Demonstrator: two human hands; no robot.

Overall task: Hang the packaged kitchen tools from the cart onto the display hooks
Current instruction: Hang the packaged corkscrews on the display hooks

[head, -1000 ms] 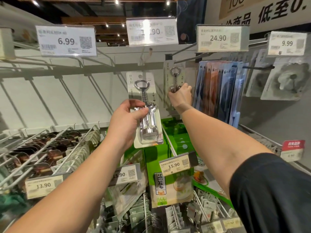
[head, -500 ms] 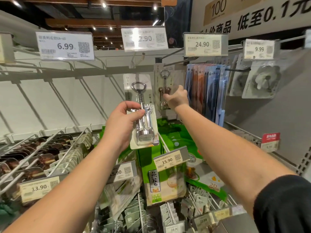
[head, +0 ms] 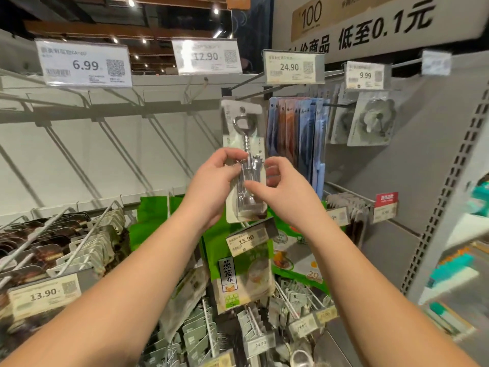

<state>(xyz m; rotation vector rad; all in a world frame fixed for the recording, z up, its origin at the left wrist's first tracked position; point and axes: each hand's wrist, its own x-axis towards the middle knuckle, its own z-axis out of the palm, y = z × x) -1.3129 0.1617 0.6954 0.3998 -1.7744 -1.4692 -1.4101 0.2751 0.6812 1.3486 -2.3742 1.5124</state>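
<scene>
Packaged corkscrew: a silver metal wing corkscrew on a white blister card (head: 244, 181), held upright in front of the shelf wall, in the middle of the view.
Top of card: it reaches up to the dark metal display hook (head: 239, 95) under the 12.90 price tag (head: 206, 56); I cannot tell if the hole is already on the hook.
Left hand (head: 211, 186): it grips the left edge of the card, with the fingers curled around the middle of it.
Right hand (head: 280, 192): it pinches the right side of the card, the thumb on the front and the fingers behind.
Right neighbour: blue and brown flat packages (head: 296, 139) hang just beside the card, under the 24.90 price tag (head: 289, 66).
Below: green bags (head: 246, 271) hang near the 15.90 price tag (head: 246, 241).
Left side: rows of dark packages on white wire hooks (head: 53, 245), well apart from the card.
</scene>
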